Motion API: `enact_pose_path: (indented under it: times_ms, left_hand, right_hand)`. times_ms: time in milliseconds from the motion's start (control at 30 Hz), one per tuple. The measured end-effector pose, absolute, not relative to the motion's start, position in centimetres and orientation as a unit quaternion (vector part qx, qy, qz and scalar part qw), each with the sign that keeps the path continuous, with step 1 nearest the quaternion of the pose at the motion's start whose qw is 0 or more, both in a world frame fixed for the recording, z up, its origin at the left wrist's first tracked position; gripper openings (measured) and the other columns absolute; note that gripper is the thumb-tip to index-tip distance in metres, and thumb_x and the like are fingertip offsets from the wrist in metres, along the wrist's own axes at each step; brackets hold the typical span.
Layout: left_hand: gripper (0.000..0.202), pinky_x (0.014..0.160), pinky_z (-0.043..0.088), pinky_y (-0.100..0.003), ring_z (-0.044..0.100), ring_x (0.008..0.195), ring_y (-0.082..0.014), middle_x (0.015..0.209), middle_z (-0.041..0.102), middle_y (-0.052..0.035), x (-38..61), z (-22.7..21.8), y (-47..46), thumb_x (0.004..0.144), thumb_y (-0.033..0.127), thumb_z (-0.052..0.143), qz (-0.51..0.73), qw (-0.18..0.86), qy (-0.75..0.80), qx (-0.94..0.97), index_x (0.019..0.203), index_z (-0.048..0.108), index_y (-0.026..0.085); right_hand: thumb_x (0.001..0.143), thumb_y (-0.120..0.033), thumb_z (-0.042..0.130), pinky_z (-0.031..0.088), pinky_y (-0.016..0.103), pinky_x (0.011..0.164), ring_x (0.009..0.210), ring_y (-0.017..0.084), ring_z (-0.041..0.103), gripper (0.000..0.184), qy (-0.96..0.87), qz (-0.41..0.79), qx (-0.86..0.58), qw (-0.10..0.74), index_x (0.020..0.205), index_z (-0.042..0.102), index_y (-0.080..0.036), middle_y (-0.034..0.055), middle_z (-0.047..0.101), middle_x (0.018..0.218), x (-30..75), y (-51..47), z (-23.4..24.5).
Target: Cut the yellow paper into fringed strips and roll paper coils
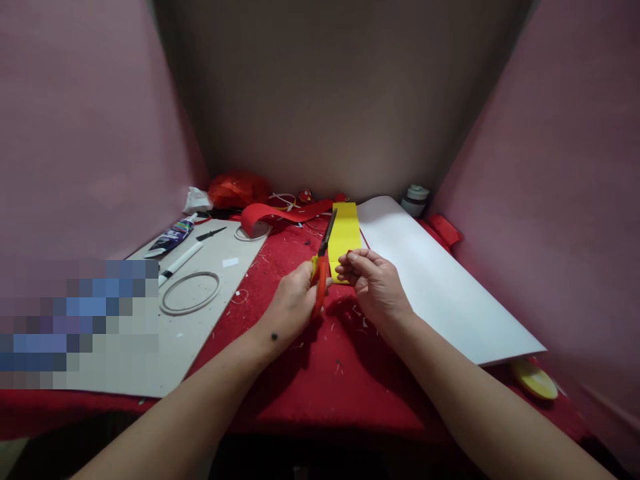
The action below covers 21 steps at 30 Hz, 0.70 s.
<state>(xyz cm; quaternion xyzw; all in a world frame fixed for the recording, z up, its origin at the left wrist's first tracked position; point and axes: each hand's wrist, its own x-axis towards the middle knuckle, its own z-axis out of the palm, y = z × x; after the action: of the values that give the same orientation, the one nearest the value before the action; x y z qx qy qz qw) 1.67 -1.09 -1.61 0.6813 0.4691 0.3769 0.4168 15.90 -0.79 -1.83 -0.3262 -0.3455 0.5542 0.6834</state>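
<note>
My left hand [293, 300] is closed round the red and yellow handles of a pair of scissors [320, 283], whose dark blades point up and away from me. Close by on the right, my right hand [375, 283] pinches a small red piece [349, 253] between thumb and fingertips; its exact shape is too small to tell. Behind both hands lies a yellow corrugated strip [346, 227], partly covered by my right fingers. A curled red corrugated strip [285, 215] lies farther back to the left.
A grey board [200, 353] on the left carries a glue tube [173, 237], a grey ring [164, 303] and a white stick [187, 260]. On the right lies a large white sheet [450, 300]. A lidded jar [415, 200] and a red plastic bag [237, 189] stand at the back.
</note>
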Motion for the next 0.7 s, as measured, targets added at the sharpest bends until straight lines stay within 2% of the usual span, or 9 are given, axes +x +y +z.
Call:
enact_pose_path:
  times_ms: [100,233,367,500,700]
  left_hand:
    - [0.022,0.049,0.037,-0.021,0.046,0.049,-0.0079,0.062,0.053,0.0041,1.2,-1.3,-0.6,0.076,0.036,0.06,0.441,0.438,0.449,0.642,0.084,0.053,0.017]
    - [0.027,0.049,0.034,-0.019,0.04,0.05,-0.0049,0.062,0.05,0.0054,0.5,-0.6,-0.1,0.068,0.033,0.069,0.47,0.438,0.457,0.615,0.082,0.054,0.015]
    - [0.028,0.047,0.033,-0.019,0.04,0.048,-0.0047,0.06,0.049,0.0057,0.2,-0.6,0.5,0.065,0.032,0.071,0.452,0.481,0.436,0.612,0.08,0.055,0.014]
    - [0.027,0.048,0.036,-0.019,0.046,0.051,-0.0063,0.064,0.054,0.0038,0.3,-0.7,0.4,0.061,0.028,0.072,0.42,0.505,0.424,0.623,0.076,0.054,0.014]
    - [0.013,0.048,0.037,-0.019,0.048,0.05,-0.0071,0.058,0.05,0.0048,0.7,-0.3,-0.3,0.065,0.017,0.062,0.392,0.527,0.409,0.633,0.068,0.05,0.015]
  right_hand:
    - [0.066,-0.018,0.069,0.045,0.024,0.054,0.053,0.011,0.058,0.008,-0.382,0.563,-0.355,0.641,0.067,0.061,-0.015,0.0008,0.064,0.063,15.8,-1.0,-1.9]
    - [0.066,-0.015,0.067,0.042,0.021,0.047,0.046,0.009,0.052,0.006,-0.438,0.57,-0.387,0.577,0.063,0.062,-0.015,-0.0007,0.06,0.055,15.6,-1.4,-1.8]
    - [0.067,-0.015,0.066,0.039,0.02,0.041,0.04,0.008,0.049,0.009,-0.473,0.586,-0.396,0.525,0.06,0.062,-0.016,-0.0015,0.058,0.048,15.3,-1.7,-1.8]
    - [0.067,-0.018,0.069,0.037,0.018,0.038,0.037,0.007,0.047,0.014,-0.475,0.606,-0.399,0.498,0.057,0.06,-0.016,-0.0016,0.057,0.046,15.4,-1.7,-2.0]
    - [0.067,-0.025,0.072,0.036,0.018,0.035,0.037,0.008,0.048,0.016,-0.483,0.629,-0.41,0.45,0.061,0.06,-0.015,0.0009,0.059,0.047,15.7,-1.6,-3.1]
